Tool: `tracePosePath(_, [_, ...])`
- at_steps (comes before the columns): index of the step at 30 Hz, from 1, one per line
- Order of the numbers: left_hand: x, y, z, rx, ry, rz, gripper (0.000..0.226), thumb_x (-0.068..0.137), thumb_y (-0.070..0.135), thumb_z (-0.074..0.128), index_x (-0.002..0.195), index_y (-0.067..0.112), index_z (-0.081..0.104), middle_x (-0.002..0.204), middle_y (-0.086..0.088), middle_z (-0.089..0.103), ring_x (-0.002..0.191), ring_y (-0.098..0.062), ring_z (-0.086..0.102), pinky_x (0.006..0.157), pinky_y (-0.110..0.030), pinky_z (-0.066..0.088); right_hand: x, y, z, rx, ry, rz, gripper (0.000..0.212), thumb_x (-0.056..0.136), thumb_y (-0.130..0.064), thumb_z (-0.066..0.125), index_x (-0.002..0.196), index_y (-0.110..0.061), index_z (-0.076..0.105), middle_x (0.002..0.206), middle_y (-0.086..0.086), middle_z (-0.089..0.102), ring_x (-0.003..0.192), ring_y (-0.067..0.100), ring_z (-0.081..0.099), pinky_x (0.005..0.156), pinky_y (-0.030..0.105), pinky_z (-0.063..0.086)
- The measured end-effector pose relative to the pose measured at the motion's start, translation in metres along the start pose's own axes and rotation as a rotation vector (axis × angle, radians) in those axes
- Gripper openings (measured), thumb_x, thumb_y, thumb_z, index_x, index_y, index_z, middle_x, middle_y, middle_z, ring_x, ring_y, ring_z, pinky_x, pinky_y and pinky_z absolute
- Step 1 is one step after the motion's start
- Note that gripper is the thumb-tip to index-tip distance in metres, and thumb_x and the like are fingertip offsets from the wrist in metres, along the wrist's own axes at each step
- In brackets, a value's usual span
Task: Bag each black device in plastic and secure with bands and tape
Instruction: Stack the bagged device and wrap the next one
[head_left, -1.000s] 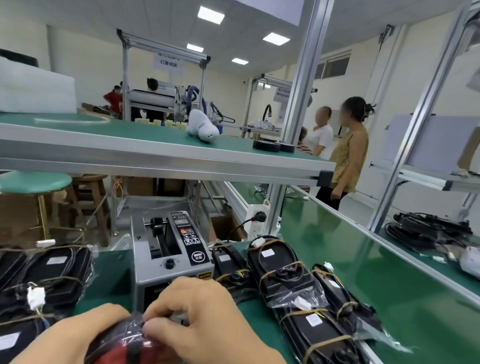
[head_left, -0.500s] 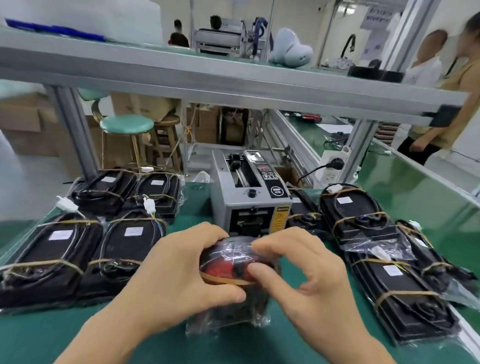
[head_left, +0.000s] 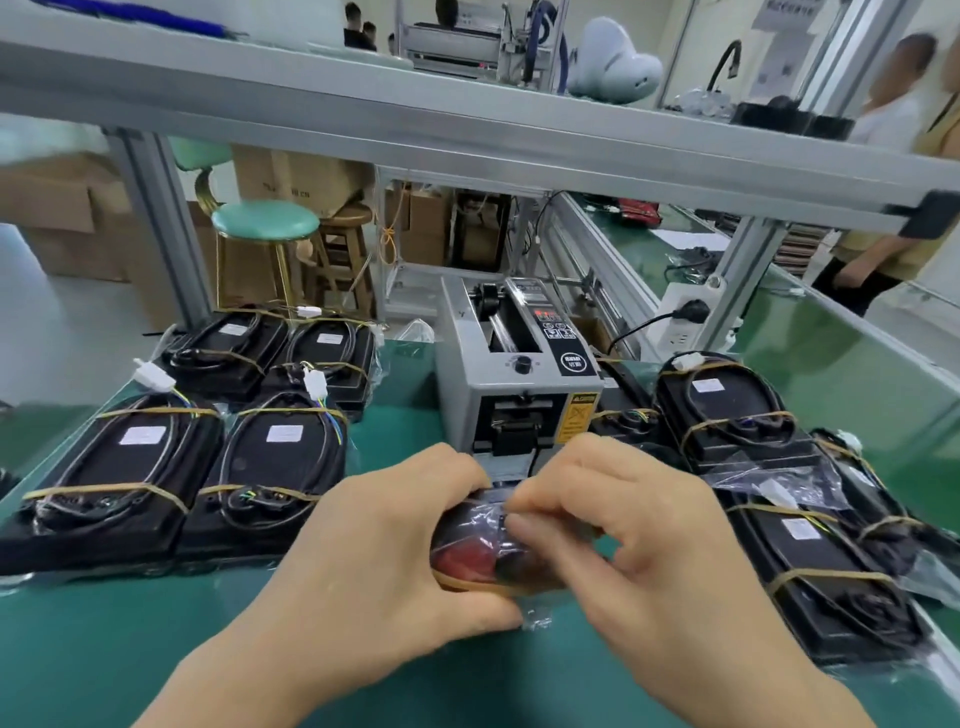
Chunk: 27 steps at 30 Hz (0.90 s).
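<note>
My left hand (head_left: 379, 551) gripped the bagged device (head_left: 480, 551) against the tabletop (head_left: 104, 649), between both hands, while my right hand (head_left: 639, 545) pinched the plastic on top. Just beyond my fingers sat the tape dispenser (head_left: 514, 374). I judged the fold needed holding tight and flat before taping.

Between the two grips, the bagged device (head_left: 485, 556) shows glossy red and black plastic under crinkled clear film, with a tan rubber band (head_left: 467, 584) round it. Under them the desk (head_left: 130, 639) is smooth, matt green matting. Just beyond them the tape dispenser (head_left: 511, 384) has a matt grey painted metal case. Left of them, packed devices (head_left: 130, 467) are matt black plastic with white paper labels.
</note>
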<state>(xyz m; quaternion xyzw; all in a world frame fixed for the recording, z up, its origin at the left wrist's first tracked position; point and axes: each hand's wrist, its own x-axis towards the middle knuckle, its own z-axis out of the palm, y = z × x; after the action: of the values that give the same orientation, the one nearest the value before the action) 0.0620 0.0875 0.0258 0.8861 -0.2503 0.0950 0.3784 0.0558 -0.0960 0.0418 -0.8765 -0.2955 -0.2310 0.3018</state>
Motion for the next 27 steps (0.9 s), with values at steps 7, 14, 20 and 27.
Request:
tracePosePath(7, [0.001, -0.004, -0.005, -0.024, 0.034, 0.007, 0.045, 0.050, 0.052, 0.081, 0.084, 0.030, 0.061, 0.077, 0.014, 0.059, 0.067, -0.006, 0.057, 0.061, -0.029, 0.047, -0.006, 0.008, -0.002, 0.436, -0.202, -0.019, 0.013, 0.088, -0.022, 0.064, 0.075, -0.020, 0.067, 0.076, -0.012, 0.054, 0.075, 0.011, 0.051, 0.072, 0.025, 0.038])
tracePosePath(14, [-0.002, -0.011, -0.003, -0.141, 0.039, -0.076, 0.046, 0.061, 0.041, 0.080, 0.098, 0.036, 0.051, 0.088, 0.014, 0.064, 0.076, -0.008, 0.061, 0.073, -0.022, 0.050, -0.020, 0.022, 0.019, -0.189, 0.129, -0.379, 0.022, 0.091, -0.021, 0.060, 0.079, -0.019, 0.079, 0.073, -0.002, 0.062, 0.073, 0.014, 0.051, 0.070, 0.028, 0.041])
tracePosePath(20, [-0.014, -0.020, 0.009, -0.479, -0.053, 0.046, 0.043, 0.040, 0.029, 0.078, 0.078, 0.029, 0.060, 0.115, 0.003, 0.065, 0.088, -0.012, 0.064, 0.071, -0.021, 0.051, -0.034, 0.025, 0.043, -0.296, 0.309, -0.397, 0.029, 0.097, -0.018, 0.054, 0.082, -0.018, 0.079, 0.077, 0.000, 0.069, 0.079, 0.016, 0.054, 0.071, 0.025, 0.042])
tracePosePath(27, [-0.007, -0.030, 0.023, -0.652, 0.209, -0.143, 0.049, 0.062, 0.046, 0.071, 0.110, 0.046, 0.064, 0.114, 0.008, 0.069, 0.095, -0.005, 0.065, 0.086, -0.019, 0.049, -0.036, 0.017, 0.043, -0.339, 0.278, -0.324, 0.021, 0.089, -0.018, 0.058, 0.085, -0.020, 0.078, 0.082, -0.003, 0.069, 0.077, 0.019, 0.064, 0.072, 0.024, 0.047])
